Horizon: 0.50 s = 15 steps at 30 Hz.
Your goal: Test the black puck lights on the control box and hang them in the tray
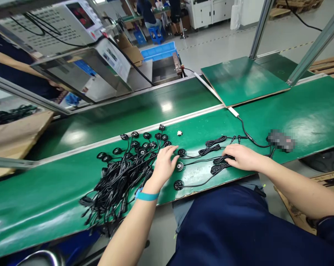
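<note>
From afar I'm seeing a smooth, glossy bench (255,123); the cables (114,181) are looking like plastic, a frame post (261,27) like metal, a pallet (327,65) like rough wood, the clothing (224,229) like matt cloth.

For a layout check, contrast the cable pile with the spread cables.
The cable pile is a jumbled heap; the spread cables are fewer, in loose rows. The pile lies mostly left of the left hand; the spread cables lie right of it. Both are black with round ends.

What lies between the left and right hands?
In the head view: round black pieces beside the left hand, then thin cables leading to bundled loops at the right hand.
</note>
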{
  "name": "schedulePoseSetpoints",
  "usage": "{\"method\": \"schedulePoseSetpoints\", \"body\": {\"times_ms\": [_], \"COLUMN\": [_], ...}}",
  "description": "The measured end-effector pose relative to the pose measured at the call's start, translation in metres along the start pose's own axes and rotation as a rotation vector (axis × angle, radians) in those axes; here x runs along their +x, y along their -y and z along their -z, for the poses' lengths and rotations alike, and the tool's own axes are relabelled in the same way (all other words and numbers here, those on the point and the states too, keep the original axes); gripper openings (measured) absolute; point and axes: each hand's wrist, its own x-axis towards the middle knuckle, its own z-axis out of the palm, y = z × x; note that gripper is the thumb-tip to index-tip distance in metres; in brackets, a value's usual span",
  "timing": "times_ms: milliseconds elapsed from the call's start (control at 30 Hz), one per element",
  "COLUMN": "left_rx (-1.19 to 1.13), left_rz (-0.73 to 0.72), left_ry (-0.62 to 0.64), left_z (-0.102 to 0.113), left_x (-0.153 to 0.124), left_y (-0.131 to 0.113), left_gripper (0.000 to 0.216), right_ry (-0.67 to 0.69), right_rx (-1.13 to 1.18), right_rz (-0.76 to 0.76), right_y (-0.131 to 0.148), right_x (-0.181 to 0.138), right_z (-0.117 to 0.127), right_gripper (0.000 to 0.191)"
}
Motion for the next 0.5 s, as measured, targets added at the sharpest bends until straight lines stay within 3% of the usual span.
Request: {"method": "schedulePoseSetpoints", "body": {"times_ms": [100, 267, 367, 500], "left_rx": [-0.011, 0.029, 0.014, -0.037], "left_rz": [-0.017, 0.041, 0.059, 0.147], "left_ry": [0.158, 0.245, 0.208, 0.110], "left_z": [-0.004, -0.010, -0.008, -0.003], "left_x": [0.012, 0.028, 0.028, 0.026], "left_y": [0.003, 0.002, 0.004, 0.011], "left_gripper": [0.035, 0.033, 0.039, 0.038], "right_ry": [0.010, -0.226, -0.128, 0.016], "right_rx": [0.044, -0.025, -0.034, 0.059], "right_rz": [0.010, -0.078, -0.160, -0.129], "right_y": [-0.002, -0.020, -0.033, -0.042], "right_x": [0.010, 0.048, 0.072, 0.088], "right_z": [0.000, -0.010, -0.013, -0.015], "right_gripper": [0.007, 0.025, 0.032, 0.022]}}
